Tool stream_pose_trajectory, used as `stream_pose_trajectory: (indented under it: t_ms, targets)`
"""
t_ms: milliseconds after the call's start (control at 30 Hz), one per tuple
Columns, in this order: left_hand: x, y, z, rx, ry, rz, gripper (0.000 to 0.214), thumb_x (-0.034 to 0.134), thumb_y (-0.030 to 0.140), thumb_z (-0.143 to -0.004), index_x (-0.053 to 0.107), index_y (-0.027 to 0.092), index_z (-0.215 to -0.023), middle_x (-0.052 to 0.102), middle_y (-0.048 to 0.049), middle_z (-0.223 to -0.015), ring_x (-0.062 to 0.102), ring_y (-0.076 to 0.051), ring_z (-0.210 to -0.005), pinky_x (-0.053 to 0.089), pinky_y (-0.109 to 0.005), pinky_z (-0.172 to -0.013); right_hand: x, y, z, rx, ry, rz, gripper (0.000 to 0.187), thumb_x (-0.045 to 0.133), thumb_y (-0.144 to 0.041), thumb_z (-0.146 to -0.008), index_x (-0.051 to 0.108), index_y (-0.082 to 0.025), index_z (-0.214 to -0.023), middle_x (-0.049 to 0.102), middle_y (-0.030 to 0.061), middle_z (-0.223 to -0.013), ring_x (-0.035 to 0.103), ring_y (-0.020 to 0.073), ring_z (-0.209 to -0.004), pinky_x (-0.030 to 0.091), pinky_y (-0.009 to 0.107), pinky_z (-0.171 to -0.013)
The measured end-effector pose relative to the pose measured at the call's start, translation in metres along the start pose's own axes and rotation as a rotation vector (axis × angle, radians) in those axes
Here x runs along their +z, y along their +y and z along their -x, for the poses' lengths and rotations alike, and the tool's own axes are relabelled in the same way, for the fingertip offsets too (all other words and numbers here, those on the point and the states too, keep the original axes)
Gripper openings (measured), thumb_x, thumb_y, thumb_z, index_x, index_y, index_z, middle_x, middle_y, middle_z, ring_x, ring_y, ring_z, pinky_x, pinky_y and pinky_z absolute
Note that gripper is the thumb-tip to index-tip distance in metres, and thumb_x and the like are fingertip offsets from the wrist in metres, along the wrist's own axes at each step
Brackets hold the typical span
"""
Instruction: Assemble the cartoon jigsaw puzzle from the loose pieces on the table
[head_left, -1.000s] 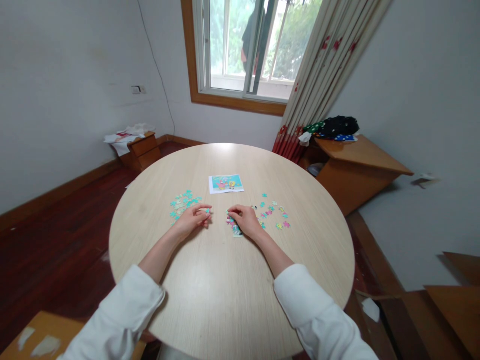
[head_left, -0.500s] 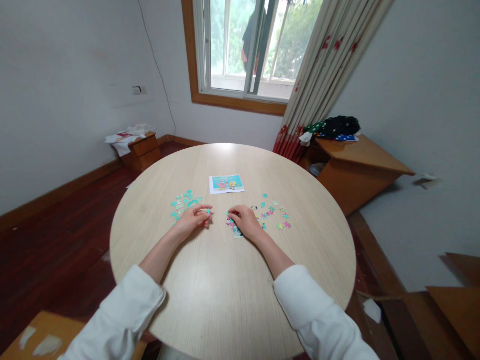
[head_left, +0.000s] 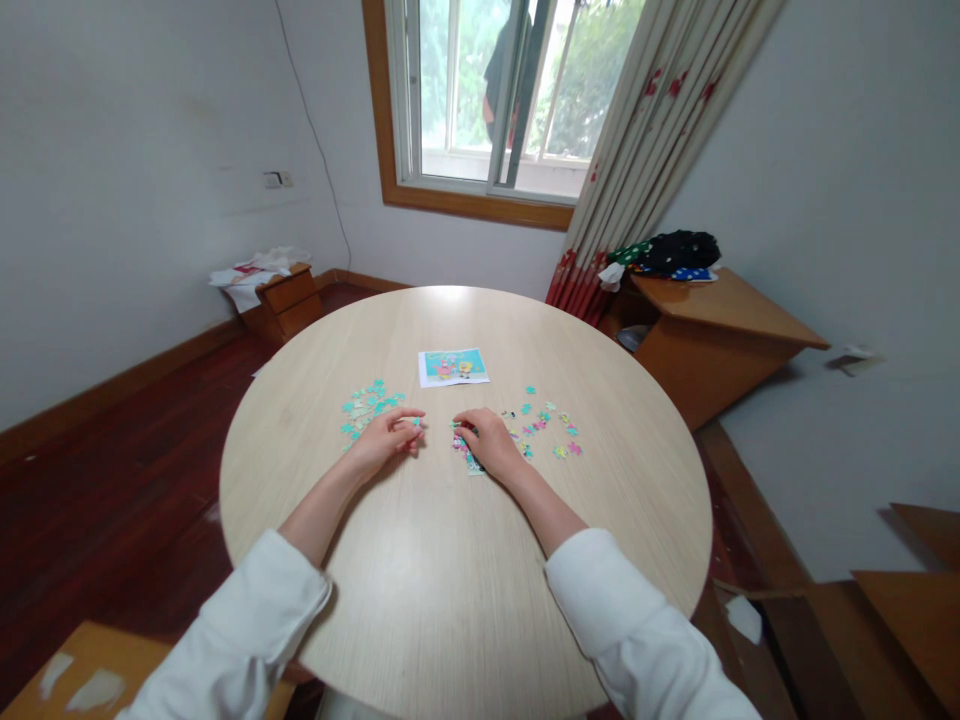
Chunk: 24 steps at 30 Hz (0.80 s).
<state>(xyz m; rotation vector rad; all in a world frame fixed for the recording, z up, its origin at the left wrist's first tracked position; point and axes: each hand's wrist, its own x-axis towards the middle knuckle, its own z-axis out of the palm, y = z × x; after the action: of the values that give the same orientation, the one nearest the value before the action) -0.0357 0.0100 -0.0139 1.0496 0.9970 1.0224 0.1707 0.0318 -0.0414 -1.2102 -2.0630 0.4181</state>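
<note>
My left hand [head_left: 386, 438] is closed on a small turquoise puzzle piece [head_left: 417, 423], held between thumb and fingers above the table. Just beyond that hand lies a loose pile of turquoise and pale puzzle pieces [head_left: 371, 398]. My right hand [head_left: 486, 438] rests at a joined cluster of puzzle pieces [head_left: 474, 464], which it partly covers. Its thumb and fingers are bent together near a small greenish piece at the cluster's upper left edge. A printed picture card [head_left: 454, 368] with pink and yellow cartoon figures lies flat beyond both hands.
More loose pieces [head_left: 574, 449] are scattered right of my right hand. Everything lies on a round wooden table [head_left: 450, 590]. A wooden cabinet [head_left: 727, 300] with cloths on top stands at the right, and a small drawer unit [head_left: 289, 300] at the back left. Behind is a window with a curtain [head_left: 637, 130].
My right hand's fingers have shifted very slightly at the cluster's upper left edge. My left hand holds its piece in the same place.
</note>
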Motion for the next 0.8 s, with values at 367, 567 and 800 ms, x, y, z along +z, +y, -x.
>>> stream_pose_trajectory:
  t_ms: [367,567,800]
  targets:
    - [0.0013,0.0004,0.0007,-0.007,0.000,0.015,0.048,0.081,0.030,-0.055,0.059,0.011,-0.094,0.062,0.0009,-0.063,0.053,-0.009,-0.050,0.046,-0.027,-0.054,-0.0035,-0.0039,0.0006,-0.012,-0.008,0.044,0.016,0.063,-0.009,-0.079,0.065,-0.019,-0.092,0.066,0.0047,-0.082,0.057,0.0181,-0.081,0.043,0.031,-0.077]
    - [0.0016,0.0005,0.0008,-0.009,0.004,0.009,0.048,0.081,0.029,-0.055,0.059,0.011,-0.094,0.062,0.0014,-0.062,0.053,-0.009,-0.050,0.046,-0.027,-0.055,-0.0039,-0.0050,0.0027,-0.025,-0.004,0.067,0.018,0.063,-0.010,-0.080,0.064,-0.018,-0.095,0.064,0.0047,-0.081,0.056,0.0181,-0.080,0.043,0.030,-0.076]
    - [0.0007,0.0007,0.0004,-0.017,-0.003,0.010,0.048,0.081,0.028,-0.056,0.059,0.011,-0.095,0.062,0.0015,-0.063,0.053,-0.009,-0.051,0.046,-0.026,-0.055,-0.0049,-0.0049,0.0017,-0.068,-0.001,0.070,0.029,0.061,-0.010,-0.080,0.061,-0.019,-0.107,0.063,0.0047,-0.083,0.055,0.0195,-0.084,0.044,0.032,-0.080]
